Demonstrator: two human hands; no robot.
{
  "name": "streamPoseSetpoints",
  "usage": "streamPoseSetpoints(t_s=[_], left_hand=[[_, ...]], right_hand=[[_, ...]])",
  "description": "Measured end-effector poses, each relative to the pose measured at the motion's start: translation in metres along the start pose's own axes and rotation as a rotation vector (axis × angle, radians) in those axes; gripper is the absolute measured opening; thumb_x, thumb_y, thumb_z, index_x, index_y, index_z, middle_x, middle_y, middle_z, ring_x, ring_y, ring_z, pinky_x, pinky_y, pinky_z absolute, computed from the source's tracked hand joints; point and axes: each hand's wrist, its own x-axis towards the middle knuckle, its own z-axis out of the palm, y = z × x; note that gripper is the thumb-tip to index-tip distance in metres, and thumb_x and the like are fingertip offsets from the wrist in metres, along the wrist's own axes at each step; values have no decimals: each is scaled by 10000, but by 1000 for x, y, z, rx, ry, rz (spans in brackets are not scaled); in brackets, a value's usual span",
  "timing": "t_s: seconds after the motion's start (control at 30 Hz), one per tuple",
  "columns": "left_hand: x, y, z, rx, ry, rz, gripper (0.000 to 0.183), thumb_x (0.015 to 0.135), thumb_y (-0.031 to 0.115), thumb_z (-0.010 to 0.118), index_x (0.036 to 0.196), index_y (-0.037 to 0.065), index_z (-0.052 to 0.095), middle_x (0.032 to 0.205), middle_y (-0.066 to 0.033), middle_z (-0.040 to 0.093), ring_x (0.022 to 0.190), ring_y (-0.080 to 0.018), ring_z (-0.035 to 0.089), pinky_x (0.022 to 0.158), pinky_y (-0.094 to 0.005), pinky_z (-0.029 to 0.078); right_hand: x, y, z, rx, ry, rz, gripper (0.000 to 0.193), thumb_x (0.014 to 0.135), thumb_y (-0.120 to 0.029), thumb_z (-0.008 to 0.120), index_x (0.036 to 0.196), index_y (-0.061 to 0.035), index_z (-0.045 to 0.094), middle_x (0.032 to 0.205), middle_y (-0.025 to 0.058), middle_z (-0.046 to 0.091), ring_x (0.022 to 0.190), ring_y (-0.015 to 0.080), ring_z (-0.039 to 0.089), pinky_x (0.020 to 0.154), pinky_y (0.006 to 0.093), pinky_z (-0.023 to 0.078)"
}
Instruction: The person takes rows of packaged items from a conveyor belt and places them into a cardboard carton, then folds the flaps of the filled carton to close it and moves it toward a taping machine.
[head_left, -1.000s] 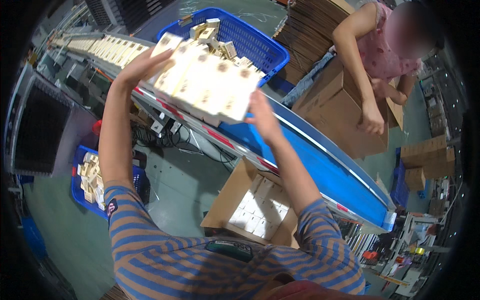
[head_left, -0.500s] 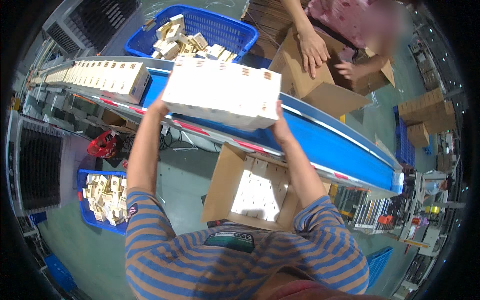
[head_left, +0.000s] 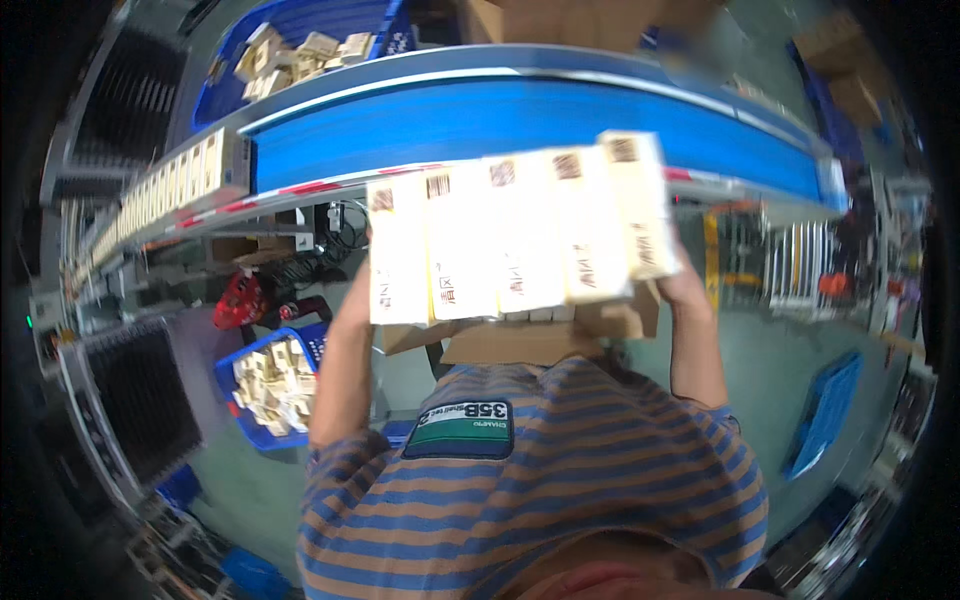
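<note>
A row of several white and cream small packs (head_left: pixel 515 240), with dark printed patches, is squeezed end to end between my two hands. At its left end is my left hand (head_left: pixel 361 288), its fingers mostly hidden behind the packs. My right hand (head_left: pixel 686 285) presses the right end, with the last pack tilted a little out of line. Below the row, an open cardboard box (head_left: pixel 490 347) stands against my front. Only its flaps and a few white packs inside show past the row.
Beyond the row runs a blue conveyor belt (head_left: pixel 430 115), carrying a line of similar packs (head_left: pixel 180 185) at its left. Blue baskets of loose packs stand behind it (head_left: pixel 215 95) and at lower left (head_left: pixel 262 432). A red bag (head_left: pixel 240 300) lies nearby.
My hands have brought the row of packs off the belt, nearer me and over the open box, turning its printed faces up. My view has shifted, and the co-worker's hands no longer show.
</note>
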Motion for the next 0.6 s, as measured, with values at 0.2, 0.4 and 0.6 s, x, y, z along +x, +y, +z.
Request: streamPoseSetpoints(t_s=[0.2, 0.4, 0.6], left_hand=[[17, -70, 4, 1185, 283, 139, 309, 882, 309, 526, 930, 35, 660, 795, -229, 627, 798, -390, 616, 708, -428, 488], [84, -32, 63, 1313, 12, 265, 569, 794, 461, 639, 1129, 3, 591, 986, -200, 648, 918, -314, 630, 777, -390, 499], [79, -118, 16, 768, -299, 72, 1044, 650, 514, 764, 1356, -95, 294, 1194, -251, 554, 1099, -311, 566, 943, -358, 441]], right_hand=[[26, 122, -4, -944, -107, -46, 376, 911, -379, 474, 962, -61, 668, 784, 154, 650, 743, 343, 605, 689, 445, 458], [76, 81, 23, -902, -32, -362, 489, 847, -510, 495, 1067, -105, 660, 1028, 181, 641, 981, 351, 595, 834, 445, 461], [90, 124, 48, -968, -362, -42, 691, 788, -664, 491, 1254, -159, 570, 1248, 180, 552, 1166, 329, 514, 980, 408, 394]])
